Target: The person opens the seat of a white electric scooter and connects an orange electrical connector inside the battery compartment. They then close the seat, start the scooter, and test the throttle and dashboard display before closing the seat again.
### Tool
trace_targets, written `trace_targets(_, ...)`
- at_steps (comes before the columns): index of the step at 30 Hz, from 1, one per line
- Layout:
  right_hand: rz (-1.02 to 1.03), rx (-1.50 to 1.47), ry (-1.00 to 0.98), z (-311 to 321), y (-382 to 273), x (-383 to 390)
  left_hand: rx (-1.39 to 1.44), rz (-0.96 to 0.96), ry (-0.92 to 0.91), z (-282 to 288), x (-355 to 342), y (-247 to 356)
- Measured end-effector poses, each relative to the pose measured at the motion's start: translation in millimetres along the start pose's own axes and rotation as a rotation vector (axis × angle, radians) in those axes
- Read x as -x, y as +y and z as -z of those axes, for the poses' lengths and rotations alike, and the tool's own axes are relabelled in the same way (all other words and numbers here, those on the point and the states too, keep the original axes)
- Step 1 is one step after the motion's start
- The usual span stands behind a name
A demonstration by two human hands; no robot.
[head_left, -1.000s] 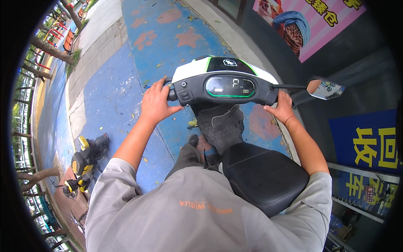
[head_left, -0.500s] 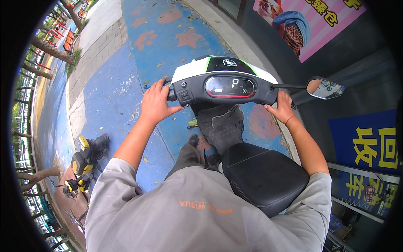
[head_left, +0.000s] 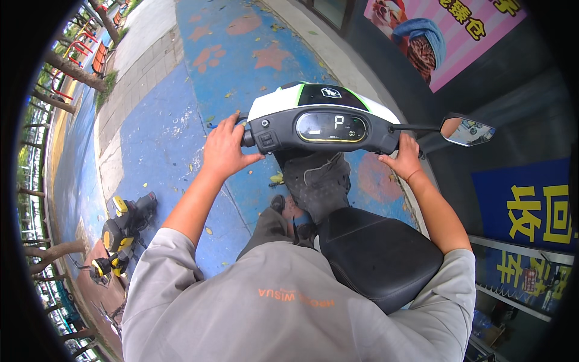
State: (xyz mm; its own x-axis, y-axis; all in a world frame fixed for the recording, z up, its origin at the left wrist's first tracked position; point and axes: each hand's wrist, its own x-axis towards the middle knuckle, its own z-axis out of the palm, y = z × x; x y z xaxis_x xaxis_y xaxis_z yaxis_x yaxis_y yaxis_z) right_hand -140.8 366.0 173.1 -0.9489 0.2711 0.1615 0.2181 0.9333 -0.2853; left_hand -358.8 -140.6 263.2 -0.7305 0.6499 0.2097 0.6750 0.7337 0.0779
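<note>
While hands (head_left: 225, 148) on scooter (head_left: 313, 96), mirror (head_left: 468, 130) and wall (head_left: 494, 90) rightward, yellow-black vehicle (head_left: 119, 205) leftward

You have bright daylight, a crisply readable scooter display (head_left: 329, 127) above centre, and fisheye bending toward the blackened rim.

An electric scooter (head_left: 329, 181) is standing on blue painted pavement (head_left: 157, 133), its front pointing away and its black stitched seat (head_left: 377, 256) sitting nearest. The white front cowl (head_left: 265, 105) is carrying a glossy black panel (head_left: 330, 94) edged in bright green. Below it, the oval display (head_left: 325, 120) is glowing — white symbols above a yellow line — while an angular mirror (head_left: 467, 131) is jutting out at the right.
</note>
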Motion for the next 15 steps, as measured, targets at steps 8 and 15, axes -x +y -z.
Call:
trace_targets(8, 0.059, -0.006, -0.007, 5, 13, -15, 0.079, -0.003, 0.004, -3, 7, 1)
trace_targets(15, 0.13, 0.023, -0.041, 28, -6, -42, 0.265, -0.003, -0.17, -4, 49, -1)
